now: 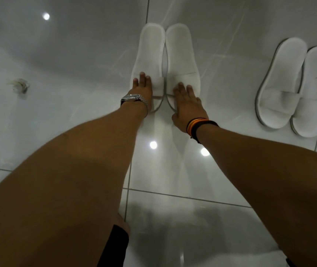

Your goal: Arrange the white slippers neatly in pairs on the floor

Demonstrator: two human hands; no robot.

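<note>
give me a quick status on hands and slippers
Left hand and right hand flat on centre pair. Second pair set at right. Small debris far left, not obstructing.

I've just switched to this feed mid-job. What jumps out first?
Both hands press flat on a pair of white slippers at centre: the left hand on the left slipper, the right hand on the right slipper. A second pair lies at the right, and a crumpled scrap at the left.
</note>
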